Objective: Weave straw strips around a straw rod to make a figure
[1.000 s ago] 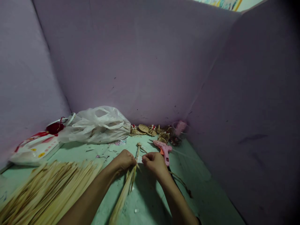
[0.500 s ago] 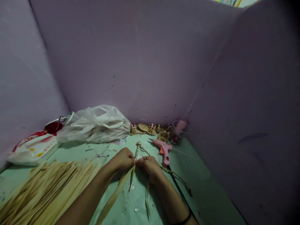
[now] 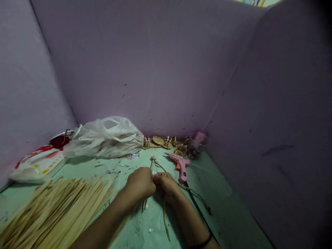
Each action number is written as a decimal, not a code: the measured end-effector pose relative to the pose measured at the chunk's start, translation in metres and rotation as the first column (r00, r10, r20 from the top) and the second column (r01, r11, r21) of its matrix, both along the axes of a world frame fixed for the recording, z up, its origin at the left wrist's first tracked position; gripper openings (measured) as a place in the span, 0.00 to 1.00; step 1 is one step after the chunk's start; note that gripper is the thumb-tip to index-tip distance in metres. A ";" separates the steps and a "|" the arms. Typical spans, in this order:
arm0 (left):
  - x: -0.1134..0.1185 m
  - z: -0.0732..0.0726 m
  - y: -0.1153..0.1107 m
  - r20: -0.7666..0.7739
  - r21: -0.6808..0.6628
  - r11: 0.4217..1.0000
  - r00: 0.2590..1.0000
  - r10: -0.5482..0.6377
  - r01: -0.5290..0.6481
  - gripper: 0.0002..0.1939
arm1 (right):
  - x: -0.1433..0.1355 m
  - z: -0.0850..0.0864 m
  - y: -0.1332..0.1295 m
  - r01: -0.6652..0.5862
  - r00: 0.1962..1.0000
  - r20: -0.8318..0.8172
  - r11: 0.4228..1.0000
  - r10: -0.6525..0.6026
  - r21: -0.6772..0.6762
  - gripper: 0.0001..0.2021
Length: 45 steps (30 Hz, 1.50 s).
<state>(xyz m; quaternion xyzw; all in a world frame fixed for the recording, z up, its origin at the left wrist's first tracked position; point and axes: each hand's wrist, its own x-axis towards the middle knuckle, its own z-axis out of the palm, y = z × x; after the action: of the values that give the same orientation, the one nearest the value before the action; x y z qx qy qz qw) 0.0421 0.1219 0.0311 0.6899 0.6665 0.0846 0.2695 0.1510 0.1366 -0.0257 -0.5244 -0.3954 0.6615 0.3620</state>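
A thin braid of dried plant fibre (image 3: 152, 164) runs from a knotted top down to where my hands meet on the green tabletop. My left hand (image 3: 141, 182) is closed around its lower strands, back of the hand upward, hiding the fingertips. Pressed close beside it, my right hand (image 3: 166, 184) pinches the strands with bent fingers. Loose strand ends (image 3: 166, 221) hang below my right hand, and others trail under my left forearm. A thin twisted cord (image 3: 198, 196) lies to the right of my right hand.
Dried fibre strips (image 3: 57, 211) cover the left. A pink glue gun (image 3: 181, 165) with a black cable lies at the right. Behind stand a white plastic bag (image 3: 109, 138), woven ornaments (image 3: 158, 140) and a pink spool (image 3: 199, 138). A white-and-red packet (image 3: 38, 164) sits at far left.
My left hand has moved slightly right and rolled over the strands, now covering more of them. My right hand stays almost in place; the loose strand below it has shifted slightly.
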 end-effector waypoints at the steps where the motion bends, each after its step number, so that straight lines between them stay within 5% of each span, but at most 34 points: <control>1: -0.008 -0.001 0.005 -0.043 0.016 0.999 0.998 -0.039 0.040 0.06 | 0.000 0.001 0.000 -0.008 1.000 0.026 1.000 0.009 -0.006 0.05; 6: -0.035 -0.020 0.027 0.150 -0.163 0.984 0.987 -0.052 0.077 0.07 | -0.002 0.001 0.000 -0.014 0.993 0.116 1.000 0.014 -0.007 0.06; 12: -0.025 -0.028 0.030 0.443 -0.370 0.922 0.894 0.071 0.110 0.07 | -0.003 0.001 -0.001 -0.017 0.992 0.127 1.000 0.014 0.026 0.05; 16: -0.022 -0.030 0.032 0.472 -0.311 0.950 0.869 0.147 0.008 0.03 | -0.003 -0.002 0.001 -0.038 0.985 0.169 0.999 0.032 0.030 0.04; 21: -0.022 -0.039 0.035 0.498 -0.267 0.964 0.859 0.119 0.021 0.02 | -0.003 -0.009 0.005 -0.039 0.958 0.287 0.984 -0.013 0.174 0.04; 30: -0.029 -0.046 0.040 0.460 -0.193 0.980 0.887 0.049 0.046 0.04 | -0.005 -0.006 0.000 -0.084 0.993 0.093 0.989 0.072 0.124 0.07; 33: -0.029 -0.046 0.038 0.434 -0.175 0.983 0.901 0.030 0.052 0.05 | -0.001 -0.007 0.003 -0.157 0.963 0.245 0.974 0.114 0.164 0.02; 38: -0.028 -0.043 0.035 0.442 -0.149 0.986 0.897 -0.006 0.080 0.05 | -0.002 -0.015 0.004 -0.169 0.843 0.536 0.924 -0.044 0.342 0.03; 45: -0.024 -0.036 0.032 0.385 -0.162 0.984 0.923 -0.003 0.071 0.07 | -0.013 -0.019 0.004 -0.029 0.933 0.357 0.983 -0.038 0.182 0.04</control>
<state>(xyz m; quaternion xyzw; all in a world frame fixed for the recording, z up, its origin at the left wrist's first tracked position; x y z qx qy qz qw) 0.0184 0.1536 -0.0047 0.6467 0.5926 0.1546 0.4547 0.1381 0.1410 -0.0452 -0.6017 -0.5131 0.5143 0.3321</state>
